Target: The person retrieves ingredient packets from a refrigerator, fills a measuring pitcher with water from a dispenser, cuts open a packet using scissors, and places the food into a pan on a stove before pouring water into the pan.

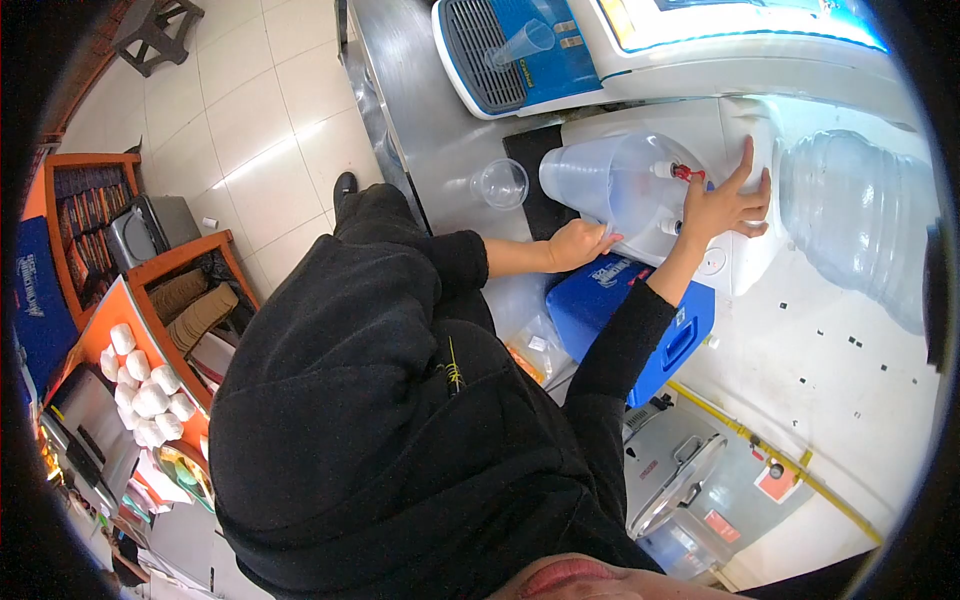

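Note:
A translucent plastic pitcher (590, 175) is held with its wide mouth around the taps of a white water dispenser (748, 245). My left hand (580, 245) is closed on the pitcher's near rim. My right hand (728, 205) spreads its fingers against the dispenser's front, its thumb at the red tap (687, 173). A second tap (670, 227) shows below the red one, partly behind the pitcher's wall. The large clear water bottle (860, 220) sits on the dispenser. A clear plastic cup (500, 185) stands beside the pitcher on the steel counter (430, 130).
A blue box (640, 310) lies close under my right forearm. Across the counter stands a white and blue machine (560, 50) with another clear cup (528, 42) on it. A metal cooker (670, 460) and a yellow pipe (740, 430) are along the wall. White rolls (150, 398) sit on an orange shelf.

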`<state>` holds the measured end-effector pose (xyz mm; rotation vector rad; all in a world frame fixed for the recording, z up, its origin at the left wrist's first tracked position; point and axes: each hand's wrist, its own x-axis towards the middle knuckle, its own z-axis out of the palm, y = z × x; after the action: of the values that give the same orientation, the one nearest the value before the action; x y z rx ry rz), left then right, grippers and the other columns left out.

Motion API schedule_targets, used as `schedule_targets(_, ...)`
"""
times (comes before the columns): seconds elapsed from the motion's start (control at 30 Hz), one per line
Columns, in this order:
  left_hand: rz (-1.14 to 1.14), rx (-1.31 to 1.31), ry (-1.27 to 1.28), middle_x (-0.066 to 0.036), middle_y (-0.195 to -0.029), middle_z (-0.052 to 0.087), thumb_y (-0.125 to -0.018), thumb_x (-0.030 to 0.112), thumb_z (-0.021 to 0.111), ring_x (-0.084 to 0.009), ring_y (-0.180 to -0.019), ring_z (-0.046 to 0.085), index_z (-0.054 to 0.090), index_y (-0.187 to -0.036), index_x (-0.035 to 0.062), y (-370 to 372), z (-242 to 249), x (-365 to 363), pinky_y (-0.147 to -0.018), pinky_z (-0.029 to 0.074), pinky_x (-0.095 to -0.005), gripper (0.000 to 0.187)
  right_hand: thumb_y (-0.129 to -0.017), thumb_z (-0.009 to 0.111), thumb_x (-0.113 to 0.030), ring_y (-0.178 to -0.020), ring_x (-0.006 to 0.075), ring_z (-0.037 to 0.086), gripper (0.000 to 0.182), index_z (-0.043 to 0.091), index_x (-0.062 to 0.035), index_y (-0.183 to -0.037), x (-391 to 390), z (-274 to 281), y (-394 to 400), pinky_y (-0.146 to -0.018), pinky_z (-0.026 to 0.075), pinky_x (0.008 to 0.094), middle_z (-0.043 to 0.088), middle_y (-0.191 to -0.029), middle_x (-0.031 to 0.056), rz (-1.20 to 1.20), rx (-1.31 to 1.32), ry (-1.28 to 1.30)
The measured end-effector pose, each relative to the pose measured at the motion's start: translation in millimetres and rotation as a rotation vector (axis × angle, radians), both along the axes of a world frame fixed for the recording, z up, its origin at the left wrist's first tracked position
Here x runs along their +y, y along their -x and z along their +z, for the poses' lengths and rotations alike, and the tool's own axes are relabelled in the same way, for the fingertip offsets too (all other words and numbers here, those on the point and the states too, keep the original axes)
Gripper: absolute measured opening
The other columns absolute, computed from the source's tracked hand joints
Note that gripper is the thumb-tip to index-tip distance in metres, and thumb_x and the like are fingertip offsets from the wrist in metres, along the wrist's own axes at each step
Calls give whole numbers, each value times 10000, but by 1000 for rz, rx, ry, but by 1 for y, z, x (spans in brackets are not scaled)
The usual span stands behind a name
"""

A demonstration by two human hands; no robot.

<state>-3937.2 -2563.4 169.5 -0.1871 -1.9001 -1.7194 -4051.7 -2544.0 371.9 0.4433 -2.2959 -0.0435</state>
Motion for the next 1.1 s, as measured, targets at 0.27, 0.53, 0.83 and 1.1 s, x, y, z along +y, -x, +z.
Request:
schedule_targets(0.27, -6, 18, 24, -111, -612, 612, -950, 202, 502, -309, -526, 606, 538, -774, 22, 0, 2, -3, -509, 489, -405, 254, -599, 759, -319, -1291, 344, 237, 871, 385, -446, -1375, 7, -3, 7, -991, 108, 672, 303, -1378, 124, -22, 10, -23)
schedule_targets(0.53, -79, -44, -84, -105, -575, 562, -992, 228, 442, -249, -491, 569, 557, -772, 5, -8, -3, 3, -498, 453, -359, 334, -731, 725, -364, -1311, 369, 288, 697, 448, -298, -1367, 34, 20, -43, -1057, 227, 548, 357, -1384, 167, 307, -99, 227)
schedule_targets(0.83, -227, -205, -159, -31, -588, 494, -1013, 335, 386, -107, -524, 457, 510, -710, 13, -23, -29, 10, -490, 380, -275, 459, -851, 596, -23, -758, 140, 551, 191, 685, -48, -1018, 121, -21, -272, -745, 435, 247, 642, -942, 61, -159, -318, 871)
schedule_targets(1.1, -221, -327, -149, -80, -541, 494, -1018, 303, 386, -172, -489, 469, 498, -638, -14, -74, -27, 31, -462, 373, -310, 507, -774, 672, -189, -1031, 299, 548, 383, 595, -112, -1142, 236, -273, -385, -827, 460, 448, 566, -1160, 125, -969, -462, 637)
